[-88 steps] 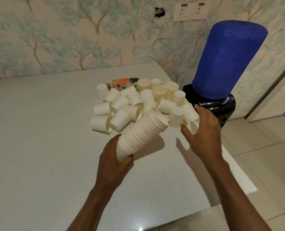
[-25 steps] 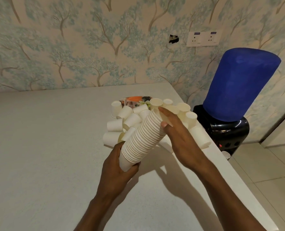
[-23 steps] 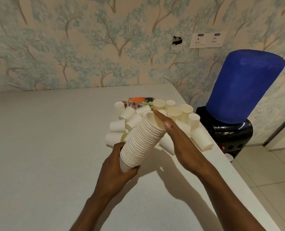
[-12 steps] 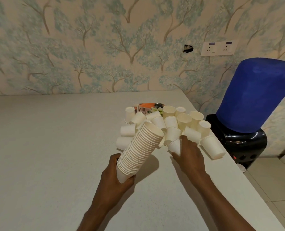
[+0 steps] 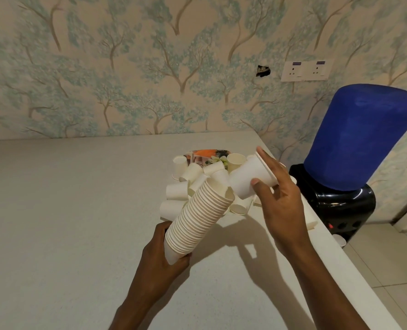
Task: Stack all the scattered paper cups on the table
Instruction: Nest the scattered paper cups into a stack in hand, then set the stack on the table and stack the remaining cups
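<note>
Pinching a loose cup (image 5: 250, 178) with my right hand (image 5: 278, 201) beside the stack (image 5: 197, 215) gripped by my left hand (image 5: 164, 256) at its base; thin paper crushes easily, so hold lightly near the rim; more cups (image 5: 193, 172) litter the table (image 5: 67, 210).

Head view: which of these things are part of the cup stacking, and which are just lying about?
Part of the job:
- stack, held in the left hand
- single cup, held in the right hand
- loose cups on the table

Just lying about:
- printed plate behind the cups
- blue water dispenser
- wall sockets
</note>
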A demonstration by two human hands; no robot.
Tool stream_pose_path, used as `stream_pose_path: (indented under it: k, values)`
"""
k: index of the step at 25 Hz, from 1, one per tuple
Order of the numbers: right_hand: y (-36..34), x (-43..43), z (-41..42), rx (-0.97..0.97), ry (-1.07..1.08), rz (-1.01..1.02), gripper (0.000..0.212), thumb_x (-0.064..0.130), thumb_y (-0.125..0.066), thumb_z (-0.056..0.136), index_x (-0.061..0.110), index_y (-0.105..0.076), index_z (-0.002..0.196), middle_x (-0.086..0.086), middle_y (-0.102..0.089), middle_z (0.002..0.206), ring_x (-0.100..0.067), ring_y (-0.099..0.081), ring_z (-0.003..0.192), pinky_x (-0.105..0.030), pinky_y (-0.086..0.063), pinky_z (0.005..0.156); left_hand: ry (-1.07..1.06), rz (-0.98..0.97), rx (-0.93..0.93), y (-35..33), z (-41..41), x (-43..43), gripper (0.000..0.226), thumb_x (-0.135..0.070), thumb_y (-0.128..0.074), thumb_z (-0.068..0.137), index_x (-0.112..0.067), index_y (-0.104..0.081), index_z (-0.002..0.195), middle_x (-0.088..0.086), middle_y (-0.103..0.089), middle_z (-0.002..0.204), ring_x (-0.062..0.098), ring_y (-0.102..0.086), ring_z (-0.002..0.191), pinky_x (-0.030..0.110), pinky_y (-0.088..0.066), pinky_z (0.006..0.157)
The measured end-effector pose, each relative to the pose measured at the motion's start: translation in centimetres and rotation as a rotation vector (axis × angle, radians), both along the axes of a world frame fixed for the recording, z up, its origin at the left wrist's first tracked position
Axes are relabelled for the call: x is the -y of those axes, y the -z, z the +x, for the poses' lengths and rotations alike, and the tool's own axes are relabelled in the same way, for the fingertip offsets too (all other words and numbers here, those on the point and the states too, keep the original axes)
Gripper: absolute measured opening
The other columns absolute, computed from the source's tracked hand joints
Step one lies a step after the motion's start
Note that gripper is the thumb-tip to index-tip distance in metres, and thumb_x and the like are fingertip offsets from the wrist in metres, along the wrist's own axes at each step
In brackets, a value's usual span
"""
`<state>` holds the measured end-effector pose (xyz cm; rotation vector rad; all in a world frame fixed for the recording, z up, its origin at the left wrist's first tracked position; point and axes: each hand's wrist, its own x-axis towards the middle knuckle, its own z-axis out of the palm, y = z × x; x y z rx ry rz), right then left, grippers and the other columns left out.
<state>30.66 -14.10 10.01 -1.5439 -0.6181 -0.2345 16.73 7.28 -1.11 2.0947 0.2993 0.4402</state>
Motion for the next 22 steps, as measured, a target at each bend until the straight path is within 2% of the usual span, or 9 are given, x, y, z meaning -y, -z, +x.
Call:
stream_pose_path:
  k: [3,6,8,11,15,18,20,22]
  values:
    - [-0.8,-1.5,0.1,0.078,-0.06,-0.004,0.055,0.009,-0.062,0.096,0.033,-0.051,0.144,0.015,-0.047,0.149,-0.007,-0.044,0.139,-0.015,-0.047,0.099,0.019,0.017,0.006,0.0,0.6,0.1,0.066,-0.041,-0.079,0.078,-0.045,-0.041,0.132,-0.033,-0.057,0.114,-0.008,-0.057,0.109,0.001,-0.044,0.082]
    - [0.0,-2.4,0.6,0.147,-0.066,-0.144,0.049,0.021,-0.059,0.098,0.031,-0.05,0.145,0.015,-0.047,0.149,-0.009,-0.041,0.142,-0.027,-0.042,0.111,0.006,0.031,0.008,-0.3,1.4,0.1,0.066,-0.039,-0.08,0.077,-0.043,-0.042,0.131,-0.029,-0.058,0.115,-0.004,-0.059,0.109,0.004,-0.046,0.082]
    - [0.7,-2.8,1.0,0.18,-0.102,-0.226,0.044,0.032,-0.052,0.1,0.033,-0.05,0.144,0.02,-0.049,0.147,-0.007,-0.042,0.141,-0.024,-0.036,0.115,-0.049,0.045,0.015,-1.0,2.2,0.2,0.061,-0.034,-0.084,0.073,-0.045,-0.047,0.121,-0.026,-0.062,0.109,0.0,-0.064,0.099,0.006,-0.047,0.075]
    - [1.5,-3.6,2.2,0.123,-0.176,-0.248,0.045,0.04,-0.042,0.101,0.037,-0.044,0.146,0.026,-0.047,0.147,-0.001,-0.041,0.14,-0.014,-0.033,0.112,-0.094,0.107,0.095,-3.0,3.4,-0.3,0.064,-0.033,-0.088,0.065,-0.051,-0.052,0.115,-0.029,-0.065,0.105,-0.005,-0.066,0.092,0.006,-0.049,0.072]
    - [-0.1,-5.6,6.8,0.053,-0.149,-0.163,0.031,0.032,-0.042,0.104,0.033,-0.044,0.136,0.016,-0.056,0.132,-0.006,-0.053,0.124,-0.023,-0.046,0.098,-0.164,0.16,0.209,-7.8,5.6,-3.0,0.083,-0.034,-0.094,0.057,-0.048,-0.052,0.127,-0.029,-0.064,0.11,-0.011,-0.063,0.095,0.005,-0.05,0.066]
    - [-2.2,-7.9,12.8,0.047,-0.048,-0.209,0.031,0.03,-0.046,0.106,0.022,-0.052,0.135,0.0,-0.054,0.127,-0.011,-0.056,0.115,-0.028,-0.049,0.096,-0.238,0.229,0.264,-12.0,9.4,-4.8,0.074,-0.041,-0.094,0.055,-0.042,-0.051,0.116,-0.028,-0.061,0.105,-0.012,-0.06,0.091,0.005,-0.047,0.056]
    - [-3.4,-9.3,17.1,-0.039,-0.013,-0.273,0.033,0.026,-0.051,0.104,0.017,-0.059,0.135,-0.007,-0.055,0.127,-0.017,-0.059,0.113,-0.034,-0.051,0.1,-0.256,0.317,0.317,-14.2,12.6,-5.6,0.067,-0.037,-0.094,0.057,-0.039,-0.057,0.113,-0.02,-0.061,0.105,-0.005,-0.059,0.089,0.003,-0.042,0.062]
    - [-3.9,-10.8,20.9,-0.105,-0.025,-0.33,0.03,0.021,-0.055,0.102,0.013,-0.065,0.129,-0.008,-0.066,0.12,-0.021,-0.063,0.109,-0.041,-0.053,0.098,-0.257,0.405,0.338,-15.9,16.1,-6.2,0.066,-0.034,-0.095,0.059,-0.028,-0.062,0.116,-0.011,-0.06,0.107,0.001,-0.057,0.089,0.004,-0.039,0.068]
